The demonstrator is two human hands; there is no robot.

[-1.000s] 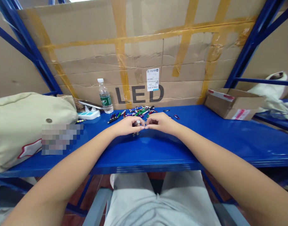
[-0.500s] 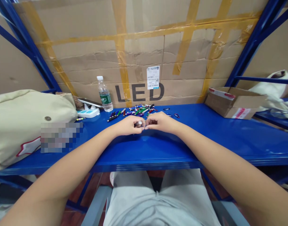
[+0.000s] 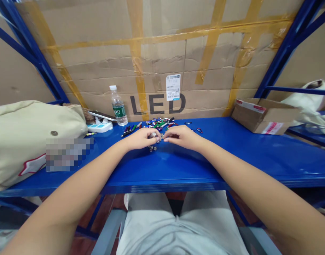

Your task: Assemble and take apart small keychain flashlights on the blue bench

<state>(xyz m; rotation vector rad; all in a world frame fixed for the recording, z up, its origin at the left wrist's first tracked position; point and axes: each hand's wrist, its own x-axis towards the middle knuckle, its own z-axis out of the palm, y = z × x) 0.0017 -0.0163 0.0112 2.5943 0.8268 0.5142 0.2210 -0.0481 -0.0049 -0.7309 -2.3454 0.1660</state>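
My left hand (image 3: 141, 139) and my right hand (image 3: 180, 136) meet over the middle of the blue shelf (image 3: 178, 166), fingertips pinched together. The left fingers grip a small silver cylinder (image 3: 153, 135) with a short dark chain or clip (image 3: 152, 148) dangling beneath it. The right fingertips pinch at the same piece from the right. Just behind the hands lies a scatter of several small coloured pen-like sticks (image 3: 158, 124), with a few loose clips (image 3: 198, 130) to the right.
A water bottle (image 3: 118, 107), a phone (image 3: 102, 115) and a white power strip (image 3: 98, 127) sit at the back left. A beige bag (image 3: 32, 131) fills the left. An open cardboard box (image 3: 263, 115) stands right; taped cardboard (image 3: 157, 63) backs the shelf.
Both hands stayed together at the shelf's middle. The dangling chain hung below the left hand a second ago, was tucked out of sight half a second ago, and hangs visible again now.
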